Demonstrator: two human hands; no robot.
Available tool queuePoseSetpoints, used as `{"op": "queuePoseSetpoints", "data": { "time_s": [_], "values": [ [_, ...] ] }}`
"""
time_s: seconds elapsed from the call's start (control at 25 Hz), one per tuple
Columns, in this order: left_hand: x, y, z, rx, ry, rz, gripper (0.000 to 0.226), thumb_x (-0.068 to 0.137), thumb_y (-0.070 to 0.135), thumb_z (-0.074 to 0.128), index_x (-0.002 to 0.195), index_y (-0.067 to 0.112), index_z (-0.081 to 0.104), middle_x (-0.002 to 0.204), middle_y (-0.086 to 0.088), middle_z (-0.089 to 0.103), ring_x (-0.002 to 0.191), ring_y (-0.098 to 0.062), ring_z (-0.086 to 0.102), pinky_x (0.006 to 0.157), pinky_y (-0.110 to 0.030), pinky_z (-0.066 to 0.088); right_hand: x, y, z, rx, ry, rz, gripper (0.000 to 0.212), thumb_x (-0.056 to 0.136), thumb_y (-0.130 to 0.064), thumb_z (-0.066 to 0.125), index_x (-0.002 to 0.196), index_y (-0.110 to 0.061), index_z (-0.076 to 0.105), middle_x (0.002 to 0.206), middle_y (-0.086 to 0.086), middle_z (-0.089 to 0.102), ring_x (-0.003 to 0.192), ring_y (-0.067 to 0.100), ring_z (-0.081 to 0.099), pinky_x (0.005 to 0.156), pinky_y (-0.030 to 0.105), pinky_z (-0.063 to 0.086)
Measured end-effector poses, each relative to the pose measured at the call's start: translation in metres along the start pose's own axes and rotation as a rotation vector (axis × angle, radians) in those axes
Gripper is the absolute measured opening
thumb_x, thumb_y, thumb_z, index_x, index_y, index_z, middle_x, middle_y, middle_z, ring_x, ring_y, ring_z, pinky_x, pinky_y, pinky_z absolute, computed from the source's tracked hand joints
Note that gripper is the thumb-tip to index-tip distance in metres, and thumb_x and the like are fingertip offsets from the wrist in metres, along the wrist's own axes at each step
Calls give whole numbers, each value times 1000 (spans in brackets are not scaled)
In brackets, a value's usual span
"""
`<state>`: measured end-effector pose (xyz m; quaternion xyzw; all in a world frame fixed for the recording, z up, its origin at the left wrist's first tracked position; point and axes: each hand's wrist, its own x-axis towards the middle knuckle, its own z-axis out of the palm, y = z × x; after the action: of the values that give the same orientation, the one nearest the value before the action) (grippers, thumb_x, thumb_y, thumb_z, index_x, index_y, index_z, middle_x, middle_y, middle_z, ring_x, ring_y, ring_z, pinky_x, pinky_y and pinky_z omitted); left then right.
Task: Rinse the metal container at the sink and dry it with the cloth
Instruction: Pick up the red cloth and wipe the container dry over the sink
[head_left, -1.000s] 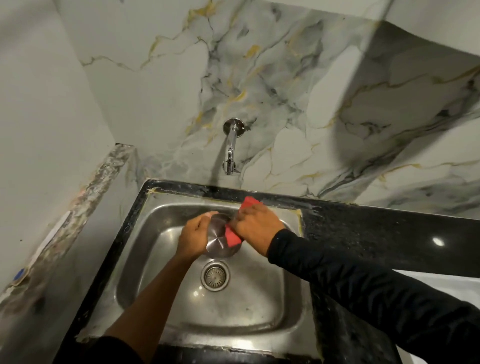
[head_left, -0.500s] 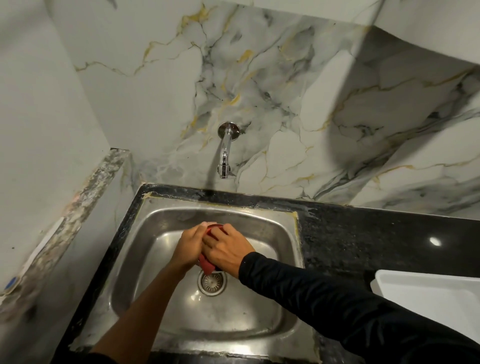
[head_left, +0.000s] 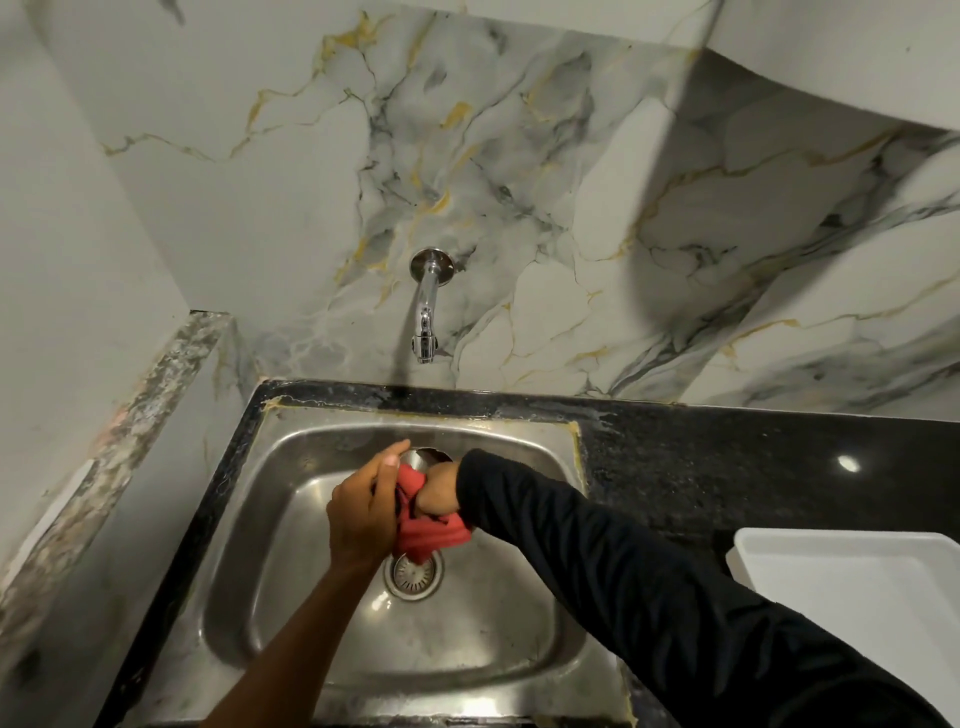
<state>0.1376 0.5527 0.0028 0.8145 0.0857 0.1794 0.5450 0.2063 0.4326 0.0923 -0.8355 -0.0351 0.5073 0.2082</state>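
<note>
Over the steel sink (head_left: 291, 613) my left hand (head_left: 363, 512) grips the small metal container (head_left: 423, 457), of which only a sliver of the rim shows behind my fingers. A red cloth (head_left: 426, 535) is bunched between my hands and hangs down toward the drain (head_left: 414, 574). My right hand (head_left: 437, 491), in a black sleeve, is closed on the cloth and pressed against the container. Most of the container is hidden by both hands and the cloth.
A chrome tap (head_left: 427, 312) sticks out of the marble wall above the sink; no water is seen running. Black stone counter (head_left: 727, 467) lies to the right, with a white tray (head_left: 857, 597) on it. A marble ledge (head_left: 130, 441) borders the left side.
The container's shiny outside was visible a second ago; now hands and cloth cover it. My right hand has turned and the cloth has shifted lower, hanging over the drain.
</note>
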Motion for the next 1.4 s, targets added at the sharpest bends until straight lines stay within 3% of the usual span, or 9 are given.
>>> {"op": "queuePoseSetpoints", "data": {
  "time_s": [0.2,0.28,0.36,0.52,0.68,0.92,1.08,1.28,1.4],
  "values": [
    [-5,-22,-13,-211,-202,-41,39,109,40,53,131,15,72,129,21,78,120,-21,74,111,-33,56,-21,32,19,922,-218,-50,25,97,-10,61,119,-1,66,91,15,76,80,27,74,82,38,62],
    [-10,-34,-15,-359,-145,-220,32,107,34,55,128,19,75,113,25,83,114,-10,76,101,-29,59,-28,46,20,1213,-191,-214,26,90,-9,71,115,-3,67,95,18,81,86,30,80,85,44,66],
    [-15,-48,-19,-387,-51,-387,37,110,36,54,125,11,76,88,11,85,97,-19,78,80,-34,60,-36,65,4,1386,-25,-409,40,79,-7,80,118,-6,71,105,17,82,98,32,79,93,49,64],
    [-1,-51,-33,-456,-156,-641,45,103,60,53,104,27,82,88,-9,83,86,-28,78,68,-38,61,-36,85,-39,821,551,-520,27,89,4,70,96,-22,74,78,-16,82,77,2,75,66,11,58],
    [23,-39,-25,-433,-267,-721,45,83,67,75,90,25,88,87,-6,86,81,-22,83,64,-34,65,3,63,-23,631,383,-504,33,93,6,65,121,-10,72,110,7,76,98,17,68,101,34,53],
    [39,-44,-36,-447,-230,-803,54,81,60,81,111,15,75,90,-16,82,77,-30,82,59,-38,64,28,58,16,1073,259,-548,29,81,-11,70,107,-21,73,106,5,76,102,26,70,103,47,55],
    [34,-56,-42,-601,-21,-874,42,96,53,70,104,11,70,101,-22,76,82,-32,80,60,-41,65,23,71,23,1082,268,-614,32,79,-9,72,109,-20,74,101,-2,79,93,14,74,93,30,59],
    [30,-50,-23,-571,286,-971,60,98,56,61,136,10,69,128,-15,73,111,-34,74,99,-53,62,24,58,20,1055,497,-537,28,97,2,63,100,-24,74,102,3,76,87,9,76,83,22,61],
    [25,-26,0,-604,510,-1027,60,97,56,59,136,12,72,128,-15,75,108,-36,77,67,-40,65,37,35,53,954,550,-544,31,97,-3,61,122,-14,75,121,5,74,111,18,69,102,33,53]
  ]
}}
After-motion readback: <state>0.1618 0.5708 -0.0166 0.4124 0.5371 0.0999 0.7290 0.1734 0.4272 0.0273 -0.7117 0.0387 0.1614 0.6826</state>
